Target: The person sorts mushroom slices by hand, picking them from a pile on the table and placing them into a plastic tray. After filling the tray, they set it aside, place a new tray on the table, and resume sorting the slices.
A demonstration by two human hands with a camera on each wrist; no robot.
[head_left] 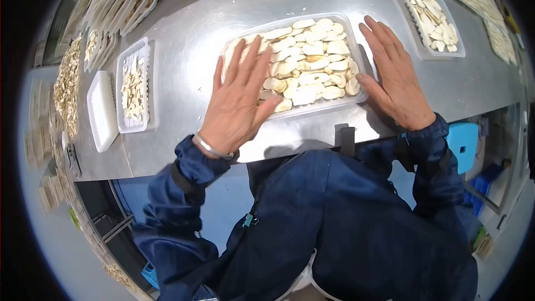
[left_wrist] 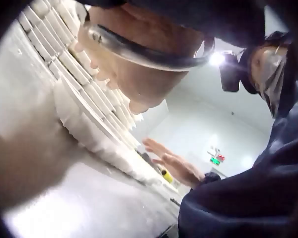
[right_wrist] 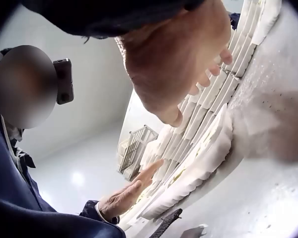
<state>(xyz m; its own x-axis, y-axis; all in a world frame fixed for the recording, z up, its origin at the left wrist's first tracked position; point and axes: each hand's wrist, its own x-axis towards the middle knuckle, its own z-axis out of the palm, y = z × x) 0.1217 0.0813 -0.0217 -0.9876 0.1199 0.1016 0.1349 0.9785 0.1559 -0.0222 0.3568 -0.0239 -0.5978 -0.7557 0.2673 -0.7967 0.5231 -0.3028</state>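
Observation:
A clear plastic tray [head_left: 329, 105] lies on the steel table, filled with overlapping rows of pale oval slices [head_left: 312, 61]. My left hand [head_left: 237, 100], with a metal bangle at the wrist, is palm down over the tray's left part, fingers extended, covering some slices from the head view. To the tray's right, my right hand [head_left: 398, 81] has its fingers straight and its thumb tip right at the tray's rim. Neither hand grips anything. In the left wrist view the tray's ribbed side [left_wrist: 89, 126] shows below the left hand [left_wrist: 139, 79].
Left on the table are a tray of small chips [head_left: 134, 86], a white tray [head_left: 102, 111] and a dark-handled tool [head_left: 72, 159]. Stacked filled trays [head_left: 125, 0] stand back left, beyond a heap of pieces [head_left: 68, 86]. Another tray of slices [head_left: 429, 14] lies back right.

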